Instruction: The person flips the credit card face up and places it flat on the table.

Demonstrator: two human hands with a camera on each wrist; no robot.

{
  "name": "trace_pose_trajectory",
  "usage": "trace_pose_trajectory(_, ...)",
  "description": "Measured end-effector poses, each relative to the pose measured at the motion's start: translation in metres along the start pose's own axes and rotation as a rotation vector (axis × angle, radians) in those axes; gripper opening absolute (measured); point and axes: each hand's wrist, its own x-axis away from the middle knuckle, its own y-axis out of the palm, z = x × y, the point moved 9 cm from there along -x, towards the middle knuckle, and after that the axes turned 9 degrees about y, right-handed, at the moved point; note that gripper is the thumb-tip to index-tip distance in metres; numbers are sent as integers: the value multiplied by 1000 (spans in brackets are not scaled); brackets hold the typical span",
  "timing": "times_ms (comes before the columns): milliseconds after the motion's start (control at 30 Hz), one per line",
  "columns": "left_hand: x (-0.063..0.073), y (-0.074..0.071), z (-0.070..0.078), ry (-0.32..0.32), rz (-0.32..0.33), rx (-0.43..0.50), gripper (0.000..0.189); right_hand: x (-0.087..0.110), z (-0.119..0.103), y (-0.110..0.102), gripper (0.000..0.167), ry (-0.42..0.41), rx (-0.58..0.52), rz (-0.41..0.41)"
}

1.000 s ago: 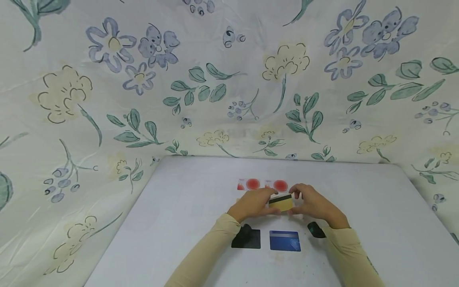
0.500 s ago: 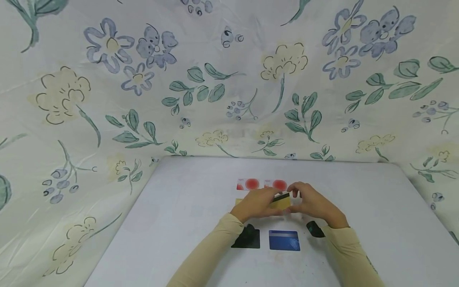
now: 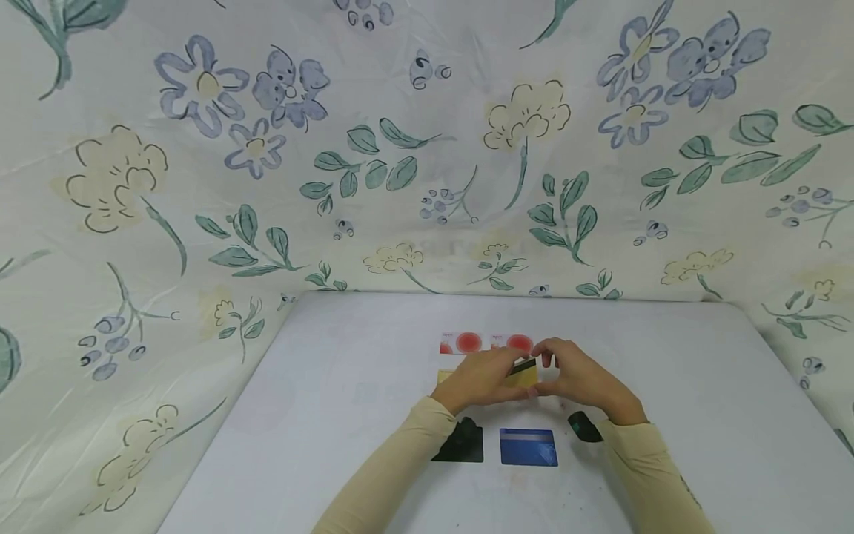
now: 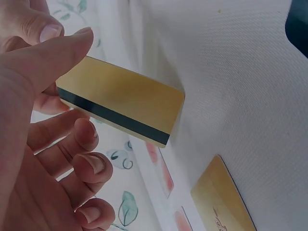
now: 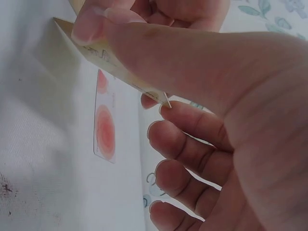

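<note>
A gold bank card with a dark magnetic stripe [image 3: 523,376] is held tilted between my two hands over the table. My left hand [image 3: 483,377] covers its left part and pinches it by the edges, thumb against one long edge in the left wrist view. At the card's right end my right hand [image 3: 583,378] pinches it between thumb and index finger, the other fingers loosely bent. Both thumbs [image 5: 91,21] come close together in the right wrist view. A second gold card [image 4: 224,197] lies flat on the table, partly behind my left hand in the head view.
Two white cards with red circles, a left one [image 3: 460,343] and a right one [image 3: 512,341], lie beyond the hands. Nearer lie a black card [image 3: 470,449], partly covered by the left wrist, and a blue card [image 3: 528,448]. Floral cloth [image 3: 427,163] hangs behind the white table [image 3: 320,415].
My left hand has slid right over the gold card, hiding more of its left part and nearing the right hand. The right hand has barely moved.
</note>
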Motion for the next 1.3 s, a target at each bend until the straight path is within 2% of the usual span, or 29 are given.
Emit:
trace_pose_trajectory(333, -3, -4, 2, 22, 20, -15, 63, 2, -3, -4, 65, -11, 2, 7)
trace_pose_trajectory(700, 0, -14, 3, 5, 31, 49, 60, -1, 0, -1, 72, -6, -15, -18)
trace_pose_trajectory(967, 0, -10, -3, -19, 38, 63, 62, -3, 1, 6, 72, -26, -1, -40)
trace_pose_trajectory(1300, 0, -10, -2, -10, 37, 91, 60, -6, 4, 13, 71, -21, -37, -53)
